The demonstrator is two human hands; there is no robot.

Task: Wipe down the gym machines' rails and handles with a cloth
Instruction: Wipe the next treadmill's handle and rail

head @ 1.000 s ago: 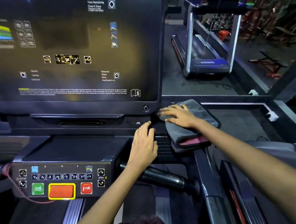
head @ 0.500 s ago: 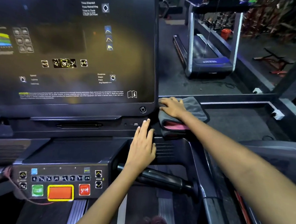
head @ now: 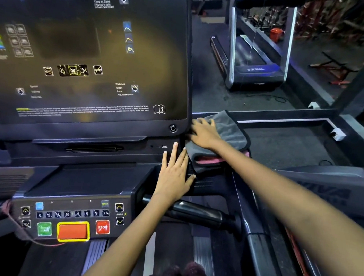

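Far left, your button panel (head: 65, 218) sits low on the treadmill, with the green, orange and red STOP keys in a row; the dark screen (head: 90, 55) stands above it. Your left hand (head: 174, 175) lies flat on the console housing just below the screen's lower right corner, fingers straight and released, holding nothing. A black handle (head: 197, 213) juts out beneath that wrist. Your right hand (head: 204, 134) presses with spread fingers on the grey cloth (head: 230, 130), which is folded, pink inside, against the console's right edge. A second treadmill (head: 256, 57) stands far right.
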